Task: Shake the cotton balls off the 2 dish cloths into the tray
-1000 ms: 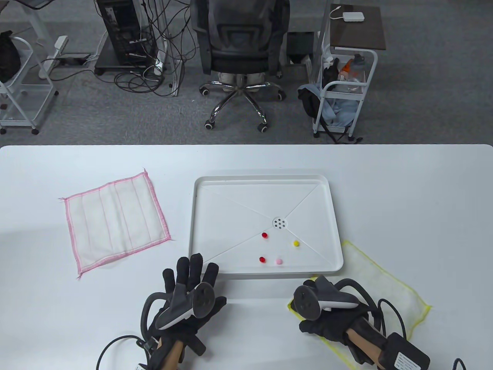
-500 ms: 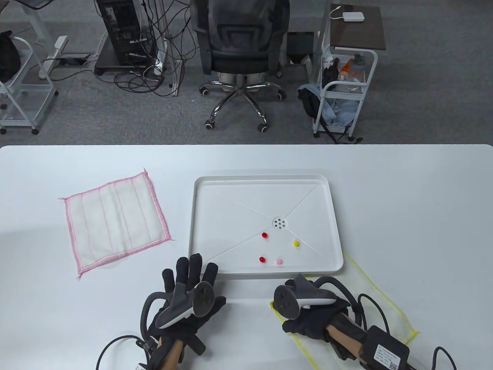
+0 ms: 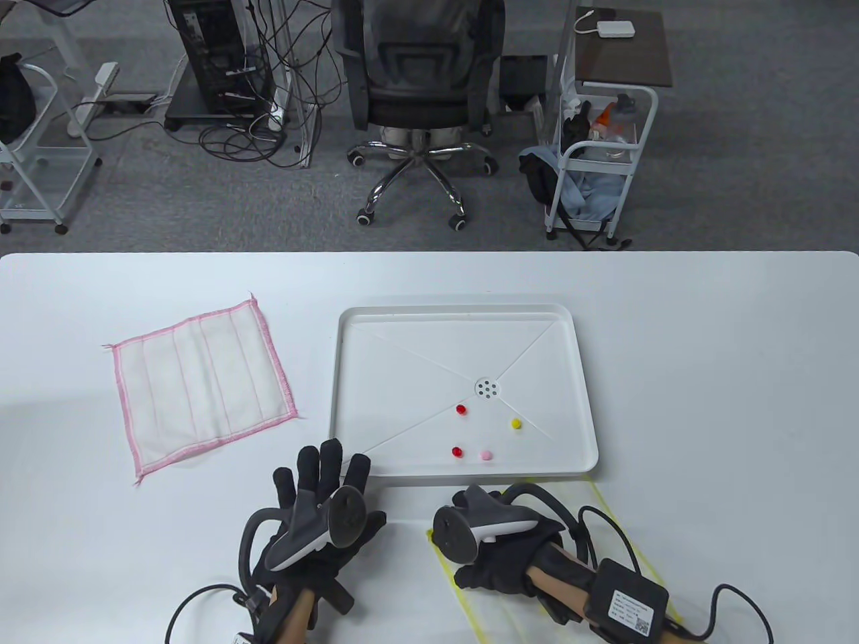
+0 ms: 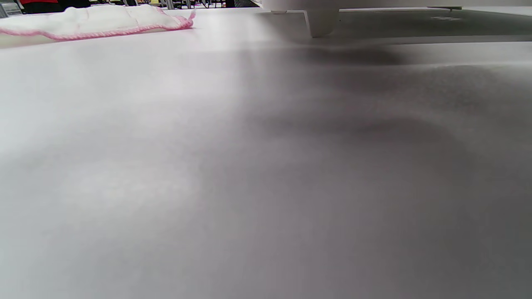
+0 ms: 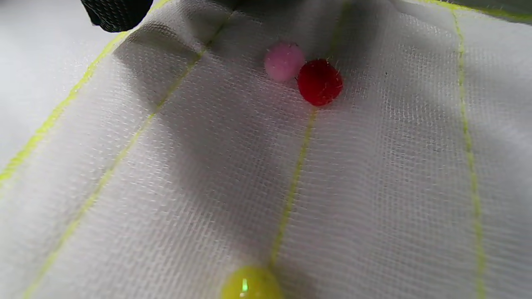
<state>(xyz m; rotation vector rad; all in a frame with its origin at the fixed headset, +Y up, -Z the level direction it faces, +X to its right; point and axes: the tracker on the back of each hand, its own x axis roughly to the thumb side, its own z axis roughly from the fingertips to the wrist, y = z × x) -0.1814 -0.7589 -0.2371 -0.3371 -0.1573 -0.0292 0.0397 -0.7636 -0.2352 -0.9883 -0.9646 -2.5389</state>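
My right hand [image 3: 486, 570] lies on the yellow-edged cloth [image 3: 470, 607] in front of the tray [image 3: 402, 477] and pinches its bunched fabric, one fingertip [image 5: 116, 12] at the fold. A pink ball [image 5: 284, 61], a red ball [image 5: 320, 82] and a yellow ball [image 5: 251, 284] sit on this yellow-edged cloth [image 5: 208, 166]. The tray holds two red balls [image 3: 460, 408], a yellow one [image 3: 516, 424] and a pink one [image 3: 484, 455]. The pink-edged cloth [image 3: 201, 389] lies flat at the left with nothing on it. My left hand [image 3: 322, 493] rests flat on the table, fingers spread.
The white table [image 3: 704, 376] carries nothing else. In the left wrist view the pink-edged cloth [image 4: 95, 20] and the tray's underside [image 4: 320, 20] show low across the table. An office chair [image 3: 419, 100] and carts stand beyond the far edge.
My right hand has slid left along the tray's near edge, dragging the yellow-edged cloth with it. My left hand has shifted slightly left.
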